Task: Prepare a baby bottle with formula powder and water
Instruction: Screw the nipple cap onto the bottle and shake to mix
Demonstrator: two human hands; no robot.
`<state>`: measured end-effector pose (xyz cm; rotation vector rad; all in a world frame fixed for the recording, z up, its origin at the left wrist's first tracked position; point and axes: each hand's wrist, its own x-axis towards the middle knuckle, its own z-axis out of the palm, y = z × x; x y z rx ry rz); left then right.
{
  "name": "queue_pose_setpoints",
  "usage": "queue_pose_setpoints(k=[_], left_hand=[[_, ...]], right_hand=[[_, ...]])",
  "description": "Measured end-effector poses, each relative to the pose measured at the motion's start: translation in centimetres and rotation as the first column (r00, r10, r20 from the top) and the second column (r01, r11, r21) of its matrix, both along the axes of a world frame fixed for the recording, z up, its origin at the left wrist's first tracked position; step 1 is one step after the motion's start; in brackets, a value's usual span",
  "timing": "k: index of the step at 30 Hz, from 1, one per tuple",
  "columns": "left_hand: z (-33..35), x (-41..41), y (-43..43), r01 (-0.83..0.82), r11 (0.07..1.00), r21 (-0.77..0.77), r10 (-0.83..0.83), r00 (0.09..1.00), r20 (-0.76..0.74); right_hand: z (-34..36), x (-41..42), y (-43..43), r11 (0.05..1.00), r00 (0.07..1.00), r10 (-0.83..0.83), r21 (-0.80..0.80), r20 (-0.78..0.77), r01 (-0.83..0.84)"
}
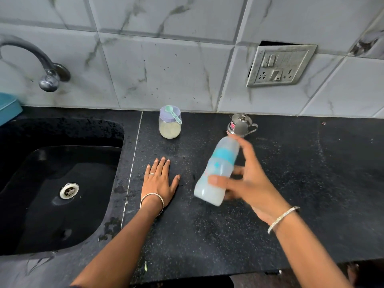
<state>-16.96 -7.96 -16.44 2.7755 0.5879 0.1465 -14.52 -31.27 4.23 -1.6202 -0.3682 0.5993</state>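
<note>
Right hand [247, 183] grips tilted baby bottle [218, 171], above the counter [311, 183].

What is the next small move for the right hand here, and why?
Probably stand the bottle upright on the counter: tilted in the right hand, it holds milky liquid, and the powder jar is closed with the scoop on its lid.

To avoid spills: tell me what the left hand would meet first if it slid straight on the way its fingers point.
Likely the powder jar, standing near the wall in line with the fingers of the left hand; only bare counter between.
</note>
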Motion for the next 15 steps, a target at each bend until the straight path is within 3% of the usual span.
queue_pose_setpoints(k=[3, 7, 9, 12, 15], left_hand=[[0.07, -0.01, -0.04, 0.000, 1.000, 0.005, 0.000, 1.000, -0.001], [0.11, 0.08, 0.00, -0.001, 1.000, 0.002, 0.001, 1.000, -0.003], [0.07, 0.04, -0.01, -0.002, 1.000, 0.005, 0.002, 1.000, -0.003], [0.03, 0.04, 0.00, -0.003, 1.000, 0.004, 0.003, 1.000, -0.010], [0.15, 0.03, -0.02, -0.003, 1.000, 0.002, 0.003, 1.000, -0.005]], right_hand=[[-0.29, 0.76, 0.17, 0.957, 0.980, -0.186, 0.212, -0.067, 0.196], [0.22, 0.13, -0.22, 0.992, 0.994, 0.104, -0.067, 0.013, -0.103], [0.23, 0.53, -0.22, 1.000, 1.000, -0.005, -0.027, -0.017, 0.004], [-0.20, 1.00, 0.20, 0.950, 0.972, -0.216, 0.211, -0.093, 0.231], [-0.16, 0.13, 0.29, 0.998, 0.999, -0.041, 0.056, -0.018, 0.042]])
